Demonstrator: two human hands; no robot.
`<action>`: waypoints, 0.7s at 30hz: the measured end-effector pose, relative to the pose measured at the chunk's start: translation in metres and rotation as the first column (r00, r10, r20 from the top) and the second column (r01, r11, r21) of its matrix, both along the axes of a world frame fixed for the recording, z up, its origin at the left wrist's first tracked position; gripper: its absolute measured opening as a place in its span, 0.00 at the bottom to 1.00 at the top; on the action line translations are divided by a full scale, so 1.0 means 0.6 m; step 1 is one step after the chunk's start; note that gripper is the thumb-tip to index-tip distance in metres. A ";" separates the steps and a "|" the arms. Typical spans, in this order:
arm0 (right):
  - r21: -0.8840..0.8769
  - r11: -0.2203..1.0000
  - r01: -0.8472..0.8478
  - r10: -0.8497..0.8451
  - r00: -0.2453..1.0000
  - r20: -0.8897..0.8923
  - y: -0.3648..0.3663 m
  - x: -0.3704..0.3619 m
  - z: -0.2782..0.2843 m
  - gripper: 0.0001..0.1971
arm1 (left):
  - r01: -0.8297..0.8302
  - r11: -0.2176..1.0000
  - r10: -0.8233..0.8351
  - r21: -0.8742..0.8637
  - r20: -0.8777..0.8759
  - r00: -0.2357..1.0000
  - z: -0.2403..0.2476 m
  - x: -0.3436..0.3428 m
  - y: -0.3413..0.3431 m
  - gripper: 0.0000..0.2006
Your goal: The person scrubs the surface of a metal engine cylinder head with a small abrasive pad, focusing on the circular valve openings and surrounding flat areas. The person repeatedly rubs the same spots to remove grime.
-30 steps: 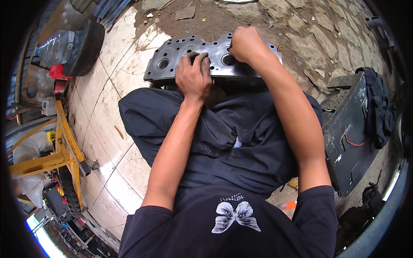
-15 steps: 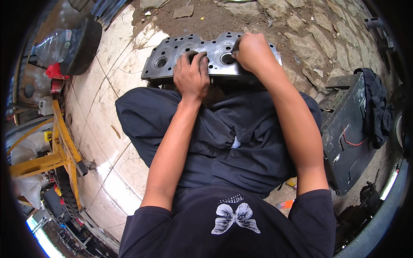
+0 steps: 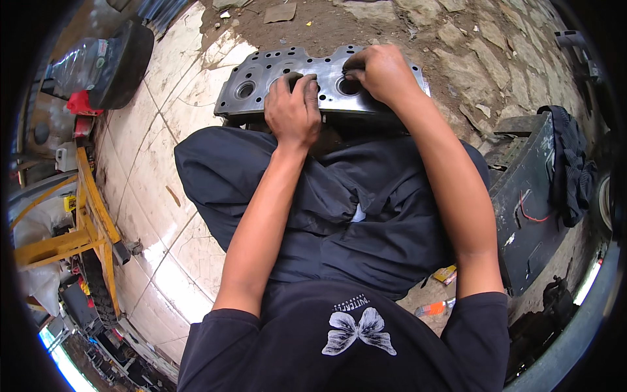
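A grey metal cylinder head [image 3: 261, 72] lies in front of my knees, its flat machined face up, with large round ports and several small holes. My left hand [image 3: 292, 111] rests on its near middle part, fingers bent and slightly apart, tips blackened. Over the right-hand large port is my right hand [image 3: 384, 73], its dark fingertips and thumb drawn together close to the metal at the port's rim. Anything between those fingertips is too small or hidden to make out. My right hand covers part of the face's right end.
Left stand a yellow metal frame [image 3: 59, 248] and a dark tub [image 3: 129, 65] beside a clear plastic bottle [image 3: 77, 65]. A dark metal box [image 3: 532, 202] with a dark cloth [image 3: 571, 163] is on the right. Pale tiles [image 3: 150, 170] meet dirt and rough stones [image 3: 483, 65].
My right hand has shifted slightly left and away from me, its fingertips now farther over the port's left and far rim. My left hand stays nearly in place on the cylinder head.
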State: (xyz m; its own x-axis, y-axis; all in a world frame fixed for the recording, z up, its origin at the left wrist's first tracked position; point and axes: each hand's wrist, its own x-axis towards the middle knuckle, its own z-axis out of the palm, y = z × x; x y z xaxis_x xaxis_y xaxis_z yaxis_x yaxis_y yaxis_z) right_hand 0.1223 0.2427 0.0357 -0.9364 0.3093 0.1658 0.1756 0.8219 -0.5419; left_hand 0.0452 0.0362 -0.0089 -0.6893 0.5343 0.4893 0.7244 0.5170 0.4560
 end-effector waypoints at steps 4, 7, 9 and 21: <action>-0.001 1.000 -0.010 0.010 1.000 -0.024 0.008 0.012 -0.014 0.10 | -0.001 1.000 0.001 -0.004 -0.012 1.000 0.000 -0.003 -0.008 0.17; -0.021 1.000 -0.014 0.014 1.000 0.023 0.009 0.020 -0.001 0.11 | -0.010 1.000 0.010 0.008 -0.006 1.000 0.000 0.001 0.000 0.17; 0.011 0.998 -0.060 0.060 0.998 -0.013 0.010 0.002 0.001 0.11 | -0.046 0.999 0.045 -0.014 -0.025 0.999 -0.002 0.002 0.007 0.18; 0.071 0.977 -0.201 0.205 0.977 -0.062 0.024 -0.001 -0.009 0.12 | -0.031 0.999 0.033 0.034 -0.044 0.999 -0.010 -0.003 0.006 0.16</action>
State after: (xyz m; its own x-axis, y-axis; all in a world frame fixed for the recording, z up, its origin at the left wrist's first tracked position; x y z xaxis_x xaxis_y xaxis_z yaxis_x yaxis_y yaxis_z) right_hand 0.1219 0.2572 0.0305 -0.9644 0.1005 0.2445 -0.0342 0.8697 -0.4924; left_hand 0.0436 0.0395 -0.0150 -0.6828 0.4952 0.5372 0.7278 0.5250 0.4412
